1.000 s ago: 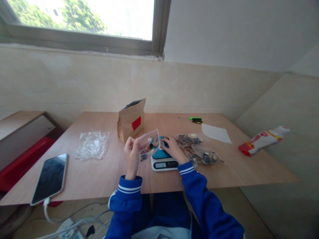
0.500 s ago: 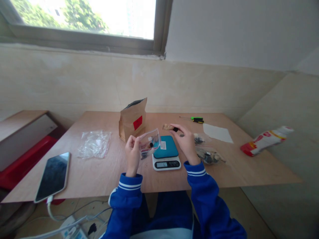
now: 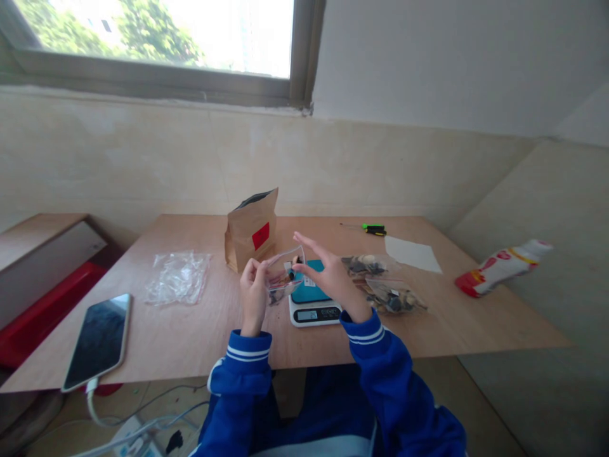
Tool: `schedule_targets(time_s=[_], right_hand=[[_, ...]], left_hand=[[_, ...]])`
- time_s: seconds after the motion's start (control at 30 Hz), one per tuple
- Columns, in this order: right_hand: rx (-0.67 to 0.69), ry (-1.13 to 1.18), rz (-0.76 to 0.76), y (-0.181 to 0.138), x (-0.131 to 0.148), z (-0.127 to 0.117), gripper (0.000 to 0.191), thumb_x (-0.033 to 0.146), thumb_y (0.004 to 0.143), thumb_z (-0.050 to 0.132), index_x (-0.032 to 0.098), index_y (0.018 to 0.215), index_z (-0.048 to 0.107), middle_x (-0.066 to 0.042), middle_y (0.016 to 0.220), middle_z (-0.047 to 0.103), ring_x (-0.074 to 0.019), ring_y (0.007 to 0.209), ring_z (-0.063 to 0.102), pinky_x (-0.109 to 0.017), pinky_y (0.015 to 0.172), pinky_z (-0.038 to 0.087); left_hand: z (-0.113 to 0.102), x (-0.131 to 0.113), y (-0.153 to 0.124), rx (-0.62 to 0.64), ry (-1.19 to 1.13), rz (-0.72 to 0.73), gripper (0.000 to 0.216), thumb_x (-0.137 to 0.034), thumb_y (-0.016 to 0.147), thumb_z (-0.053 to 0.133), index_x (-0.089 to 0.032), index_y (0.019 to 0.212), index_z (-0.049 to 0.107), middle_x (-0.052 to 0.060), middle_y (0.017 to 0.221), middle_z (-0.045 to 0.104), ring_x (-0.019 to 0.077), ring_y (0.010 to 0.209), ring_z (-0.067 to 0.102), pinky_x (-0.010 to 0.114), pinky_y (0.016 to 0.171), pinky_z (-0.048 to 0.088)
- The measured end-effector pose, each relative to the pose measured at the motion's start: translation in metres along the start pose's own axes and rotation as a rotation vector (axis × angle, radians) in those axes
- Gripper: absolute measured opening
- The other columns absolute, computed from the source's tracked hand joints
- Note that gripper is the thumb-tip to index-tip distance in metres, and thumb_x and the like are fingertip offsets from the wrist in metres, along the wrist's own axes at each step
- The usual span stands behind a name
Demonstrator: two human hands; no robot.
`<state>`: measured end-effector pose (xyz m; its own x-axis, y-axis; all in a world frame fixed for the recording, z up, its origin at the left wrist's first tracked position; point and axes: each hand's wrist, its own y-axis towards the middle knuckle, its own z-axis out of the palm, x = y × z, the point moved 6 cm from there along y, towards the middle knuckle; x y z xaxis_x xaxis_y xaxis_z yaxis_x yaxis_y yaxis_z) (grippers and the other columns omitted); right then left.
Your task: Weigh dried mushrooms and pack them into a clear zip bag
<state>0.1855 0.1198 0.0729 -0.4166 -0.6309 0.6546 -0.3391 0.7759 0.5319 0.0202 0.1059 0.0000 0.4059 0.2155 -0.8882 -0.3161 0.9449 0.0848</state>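
A small clear zip bag (image 3: 278,273) is pinched by its left edge in my left hand (image 3: 253,292), its mouth facing right. A few small dark and tan pieces (image 3: 292,275) show inside or at the mouth; the plastic makes this hard to tell. My right hand (image 3: 335,279) reaches to that mouth with thumb and fingers spread apart, and nothing shows gripped in it. Under the right hand is a white kitchen scale (image 3: 314,315) with a teal top and a lit display. Several dark pieces lie in or under the bag's lower end.
A brown paper pouch (image 3: 250,235) stands open behind the bag. Filled clear bags (image 3: 397,299) lie right of the scale. Around them are screwdrivers (image 3: 373,229), white paper (image 3: 413,254), a tilted bottle (image 3: 504,268), empty plastic bags (image 3: 178,278) and a plugged-in phone (image 3: 99,339).
My right hand has moved left from above the scale to the bag's mouth and its fingers have opened. The tan and dark piece it held has left its grip. My left hand stays put.
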Motion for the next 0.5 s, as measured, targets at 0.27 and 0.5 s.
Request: schedule_targets(time_s=[0.27,0.5], right_hand=[[0.131,-0.120,0.139,0.021,-0.097,0.035,0.029,0.020,0.089,0.056,0.015,0.116,0.065,-0.015,0.122,0.065,-0.0235,0.115,0.061,-0.039,0.101,0.045],[0.080,-0.203,0.143,0.023,-0.108,0.030,0.009,0.025,0.080,0.069,0.016,0.078,0.071,-0.010,0.090,0.070,-0.0247,0.094,0.064,-0.038,0.087,0.047]], left_hand=[[-0.007,-0.008,0.009,0.001,-0.021,0.064,0.035,-0.037,0.077,0.065,-0.021,0.066,0.037,0.005,0.089,0.072,0.0260,0.096,0.070,0.037,0.071,0.059],[-0.005,-0.016,0.007,0.025,0.013,0.022,0.035,-0.037,0.078,0.064,-0.021,0.066,0.037,0.006,0.094,0.073,0.0236,0.080,0.072,0.039,0.068,0.059]])
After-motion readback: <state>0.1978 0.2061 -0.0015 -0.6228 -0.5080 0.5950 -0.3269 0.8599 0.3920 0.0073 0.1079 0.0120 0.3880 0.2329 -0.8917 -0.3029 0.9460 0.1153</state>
